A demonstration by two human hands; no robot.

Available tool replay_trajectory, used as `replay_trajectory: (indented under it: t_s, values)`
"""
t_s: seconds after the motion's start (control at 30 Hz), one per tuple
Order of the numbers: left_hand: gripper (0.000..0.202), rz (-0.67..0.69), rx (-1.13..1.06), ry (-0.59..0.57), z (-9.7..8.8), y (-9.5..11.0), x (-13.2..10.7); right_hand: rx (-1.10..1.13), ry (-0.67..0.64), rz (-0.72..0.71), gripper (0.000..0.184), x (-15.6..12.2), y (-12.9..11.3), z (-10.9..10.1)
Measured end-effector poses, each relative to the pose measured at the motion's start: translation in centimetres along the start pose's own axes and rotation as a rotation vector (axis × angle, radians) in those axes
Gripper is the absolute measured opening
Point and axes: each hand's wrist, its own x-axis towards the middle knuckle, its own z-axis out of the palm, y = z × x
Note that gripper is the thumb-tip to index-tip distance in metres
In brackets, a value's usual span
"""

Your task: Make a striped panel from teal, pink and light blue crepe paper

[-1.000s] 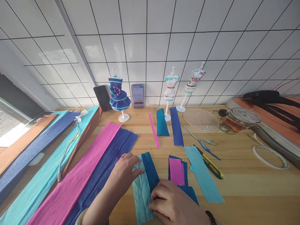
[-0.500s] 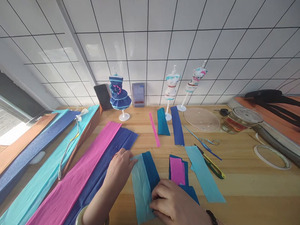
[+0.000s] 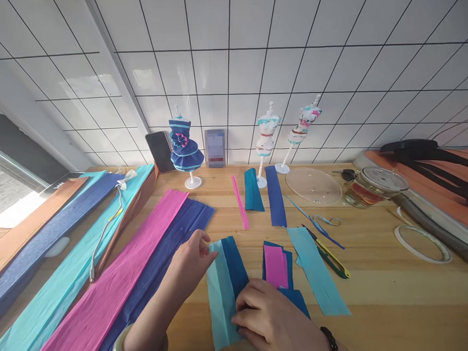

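My left hand (image 3: 194, 254) is closed, its thumb and curled fingers at the upper left edge of a light blue crepe paper strip (image 3: 220, 300). That edge looks slightly raised, with a lengthwise crease beside it. My right hand (image 3: 263, 311) has its fingers bent and pressed together at the strip's lower right side, and its fingertips are partly hidden. Under the light blue strip, a teal crepe paper piece (image 3: 233, 263) shows along the right. Close to my right hand lie a small pink piece (image 3: 275, 267) on teal paper and another light blue strip (image 3: 319, 275).
Long pink (image 3: 117, 268) and dark blue strips (image 3: 156, 267) lie to the left. A yellow-green cutter (image 3: 333, 259) rests right of centre. Behind stand a dressed mini mannequin (image 3: 185, 144), two bare-stand mannequins (image 3: 268, 135) and phones (image 3: 216, 149). A glass jar (image 3: 374, 185) is at right.
My left hand has shifted slightly up and right, and the light blue strip's left edge has moved with it, showing a clearer crease. My right hand has stayed nearly in place.
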Motion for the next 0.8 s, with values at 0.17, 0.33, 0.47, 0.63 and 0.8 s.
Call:
replay_trajectory:
  t_s: [0.17,0.33,0.47,0.63,0.8]
  values:
    - [0.018,0.003,-0.010,-0.010,0.27,0.07,-0.06,0.008,-0.005,0.004,0.008,0.13,0.04,-0.01]
    - [0.014,-0.022,0.039,-0.024,0.08,0.13,-0.19,0.017,-0.003,0.008,0.006,0.05,0.18,0.14]
    - [0.013,-0.044,0.088,-0.032,-0.06,0.21,-0.17,0.014,-0.003,0.003,0.006,-0.06,0.18,0.15]
    - [0.015,-0.050,0.123,-0.047,0.03,0.14,-0.01,-0.006,-0.010,0.012,0.008,0.06,0.09,0.05]
    - [0.016,-0.052,0.137,-0.058,0.13,0.14,-0.03,-0.008,-0.008,0.005,0.010,0.20,0.07,0.03]
